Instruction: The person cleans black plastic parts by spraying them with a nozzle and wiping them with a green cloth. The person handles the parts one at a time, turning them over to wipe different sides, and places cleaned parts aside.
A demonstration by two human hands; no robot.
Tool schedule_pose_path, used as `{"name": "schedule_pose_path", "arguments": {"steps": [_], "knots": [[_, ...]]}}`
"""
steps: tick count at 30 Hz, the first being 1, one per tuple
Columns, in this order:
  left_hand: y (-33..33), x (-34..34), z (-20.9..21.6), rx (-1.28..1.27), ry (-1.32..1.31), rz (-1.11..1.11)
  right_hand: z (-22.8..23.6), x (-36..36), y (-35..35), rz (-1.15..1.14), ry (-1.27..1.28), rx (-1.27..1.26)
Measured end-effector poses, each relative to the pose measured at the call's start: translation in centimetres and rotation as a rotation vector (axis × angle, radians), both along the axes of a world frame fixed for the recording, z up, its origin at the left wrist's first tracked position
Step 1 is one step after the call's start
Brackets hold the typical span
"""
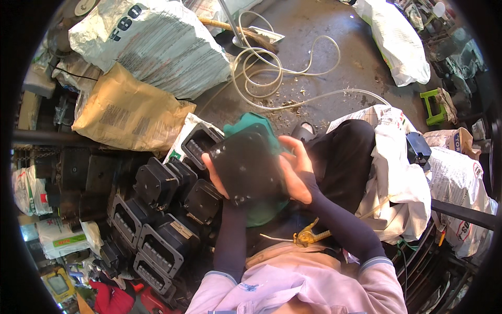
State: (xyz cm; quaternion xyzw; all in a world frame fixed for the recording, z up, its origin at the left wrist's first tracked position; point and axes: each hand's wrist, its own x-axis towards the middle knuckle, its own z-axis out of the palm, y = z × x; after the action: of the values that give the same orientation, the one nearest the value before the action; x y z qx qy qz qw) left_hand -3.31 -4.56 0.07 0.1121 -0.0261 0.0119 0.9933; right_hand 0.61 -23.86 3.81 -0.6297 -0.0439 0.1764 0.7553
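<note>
Between my two hands is a black square plastic housing (248,167) with rounded corners, held up over my lap, its broad face turned upward. My left hand (216,175) grips its left edge, and my right hand (297,175) wraps its right edge with the fingers curled. Green cloth (250,124) shows behind and below the housing; whether a hand also holds it I cannot tell. On my lap, near my waist, lies a yellow air blow gun (308,236). The underside of the housing is hidden.
Several similar black housings (168,243) are stacked close on my left. Beyond them lie a brown paper sack (133,112) and a large white sack (151,49). A clear hose (261,99) coils on the floor ahead, near a broom (256,37). White sacking (400,193) is at my right.
</note>
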Motion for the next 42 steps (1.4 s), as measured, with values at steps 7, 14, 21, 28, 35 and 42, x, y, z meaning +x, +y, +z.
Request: {"name": "schedule_pose_path", "arguments": {"steps": [7,14,21,28,35,42], "knots": [[-2.3,0.7,1.6,-0.170,-0.048,-0.041,1.2,5.6,0.9,0.048,-0.084,-0.113],[1.7,1.9,0.5,0.001,-0.194,-0.126,0.2,-1.5,1.4,0.029,0.149,0.026],[1.6,2.3,6.0,0.550,0.129,0.165,3.2,0.0,-2.5,-0.112,-0.418,-0.302],[-3.4,1.8,7.6,0.944,0.101,0.443,4.6,-0.5,1.3,-0.144,-1.086,-0.284],[-3.6,0.6,4.3,1.265,0.147,0.678,7.5,-1.5,3.5,-0.066,-0.935,-0.355],[-4.0,-1.2,4.4,0.785,0.212,0.452,8.5,3.4,5.6,0.411,-0.796,-0.297]]}}
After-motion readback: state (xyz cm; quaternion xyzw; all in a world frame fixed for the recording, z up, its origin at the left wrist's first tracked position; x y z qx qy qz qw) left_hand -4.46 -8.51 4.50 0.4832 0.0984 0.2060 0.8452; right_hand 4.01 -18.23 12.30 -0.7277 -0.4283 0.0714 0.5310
